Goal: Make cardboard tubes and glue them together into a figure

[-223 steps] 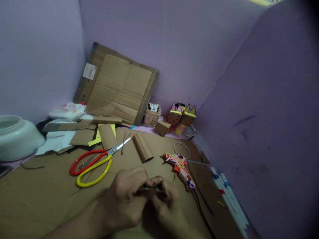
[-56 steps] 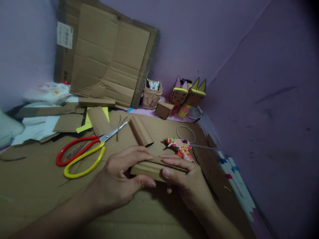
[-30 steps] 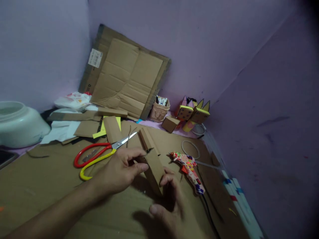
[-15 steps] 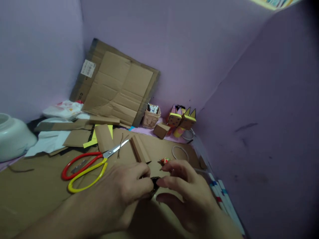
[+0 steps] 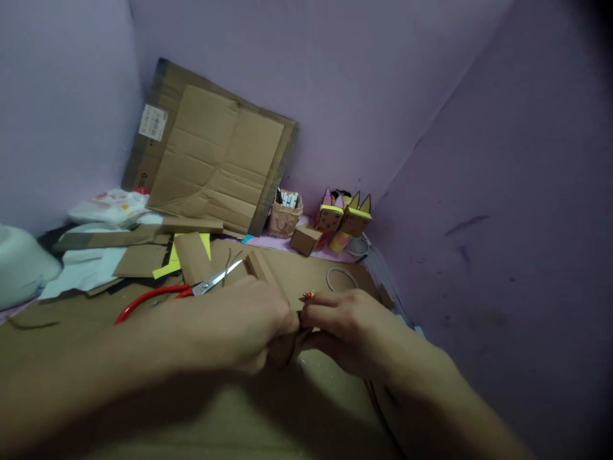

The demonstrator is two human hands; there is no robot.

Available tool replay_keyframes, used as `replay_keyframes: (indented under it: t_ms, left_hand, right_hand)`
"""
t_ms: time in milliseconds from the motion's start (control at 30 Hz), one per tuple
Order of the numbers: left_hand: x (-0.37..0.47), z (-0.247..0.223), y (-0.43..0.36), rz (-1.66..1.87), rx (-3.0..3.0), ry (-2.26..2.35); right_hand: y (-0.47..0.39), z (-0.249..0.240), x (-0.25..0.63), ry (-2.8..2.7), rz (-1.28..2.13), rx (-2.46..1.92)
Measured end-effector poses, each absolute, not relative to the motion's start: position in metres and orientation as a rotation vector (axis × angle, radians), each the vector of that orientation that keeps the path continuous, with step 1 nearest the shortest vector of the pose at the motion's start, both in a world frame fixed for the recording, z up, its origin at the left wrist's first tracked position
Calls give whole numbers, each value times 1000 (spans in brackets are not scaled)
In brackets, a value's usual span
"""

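My left hand (image 5: 253, 319) is closed, its fingers curled around a small brown cardboard piece (image 5: 282, 350). Most of that piece is hidden behind the knuckles, so its full shape cannot be made out. My right hand (image 5: 352, 326) pinches the same piece from the other side, fingertips close to the left ones. Just beyond the hands lies a folded cardboard strip (image 5: 265, 271). Large scissors (image 5: 204, 285) with a red handle lie partly under my left forearm. A small red and green item (image 5: 309, 295) shows above the right fingers.
Creased cardboard sheets (image 5: 215, 156) lean on the purple wall. A paper holder with markers (image 5: 286, 217), a small cardboard box (image 5: 305, 241) and spiky-topped cardboard figures (image 5: 342, 217) stand at the back. A ring (image 5: 341, 279) lies right. Cardboard scraps (image 5: 138, 260) and a white pot (image 5: 23, 265) are left.
My right fingers, spread around the piece before, have closed on it. Both hands have come closer together, and the left forearm now covers the scissors' yellow handle. The view has shifted slightly.
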State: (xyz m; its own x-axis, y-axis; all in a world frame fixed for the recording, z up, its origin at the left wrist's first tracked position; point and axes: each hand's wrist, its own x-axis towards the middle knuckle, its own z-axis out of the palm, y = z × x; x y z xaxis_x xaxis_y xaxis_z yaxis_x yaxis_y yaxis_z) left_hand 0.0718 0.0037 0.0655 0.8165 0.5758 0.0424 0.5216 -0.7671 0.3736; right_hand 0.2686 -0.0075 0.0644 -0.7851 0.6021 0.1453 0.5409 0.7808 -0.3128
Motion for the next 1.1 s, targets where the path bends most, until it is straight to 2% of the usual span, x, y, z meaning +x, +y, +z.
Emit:
replay_keyframes:
  t_ms: [100, 267, 433, 600, 800, 1100]
  left_hand:
    - [75, 57, 23, 176, 2602, 773]
    - [80, 36, 30, 487, 2378, 740]
    - [82, 26, 20, 659, 2238, 898]
    - [85, 15, 20, 761, 1698, 922]
    - [86, 3, 9, 854, 1251, 1096]
    - [90, 3, -1, 809, 1035, 1139]
  right_hand:
    - [8, 59, 273, -2709, 464, -995]
    - [24, 30, 285, -2355, 876, -1024]
    - [17, 7, 287, -1964, 1071, -957]
    - [3, -10, 270, -1419, 1367, -1016]
    - [-21, -21, 249, -945, 1946, -949]
    - [-26, -30, 242, -753, 2046, -969]
